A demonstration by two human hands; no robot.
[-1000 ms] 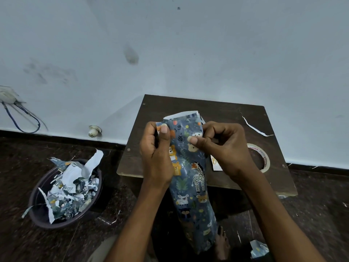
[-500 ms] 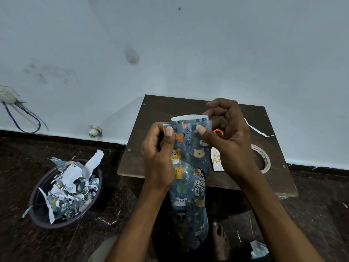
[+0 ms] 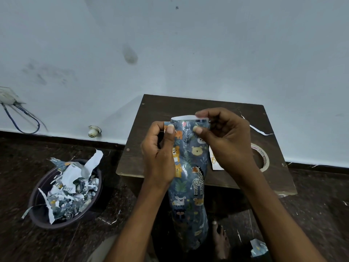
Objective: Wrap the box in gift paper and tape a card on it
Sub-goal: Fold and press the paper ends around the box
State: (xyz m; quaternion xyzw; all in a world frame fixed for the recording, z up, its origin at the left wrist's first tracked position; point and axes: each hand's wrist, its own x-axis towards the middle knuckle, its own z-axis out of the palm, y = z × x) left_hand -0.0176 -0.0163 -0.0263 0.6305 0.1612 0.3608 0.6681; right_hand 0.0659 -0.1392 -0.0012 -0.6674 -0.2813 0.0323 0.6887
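**Both hands pinch the far end of the gift paper above the table**

The left hand (image 3: 160, 154) pinches the top left corner of the gift paper (image 3: 188, 173) between thumb and curled fingers. The right hand (image 3: 224, 140) grips the top right corner, thumb pressed on the printed side, fingers curled over the white inner edge. The paper, blue with cartoon animals, hangs as a loose tube from the hands down toward the person's lap at six o'clock. Whether the box sits inside cannot be told; no box shows.

Beyond the hands lies a small dark wooden table (image 3: 170, 110). On it, at three o'clock from the right hand, a tape roll (image 3: 264, 159) lies flat; the card (image 3: 214, 160) peeks out just beneath that wrist. A torn paper strip (image 3: 258, 130) lies at two o'clock. At eight o'clock, on the floor, stands a bin (image 3: 66, 193) full of paper scraps.

To do this step well, I judge the person should keep both corners level, pull the edge taut, and crease it squarely before reaching for tape, so the glossy paper does not slip or wrinkle.
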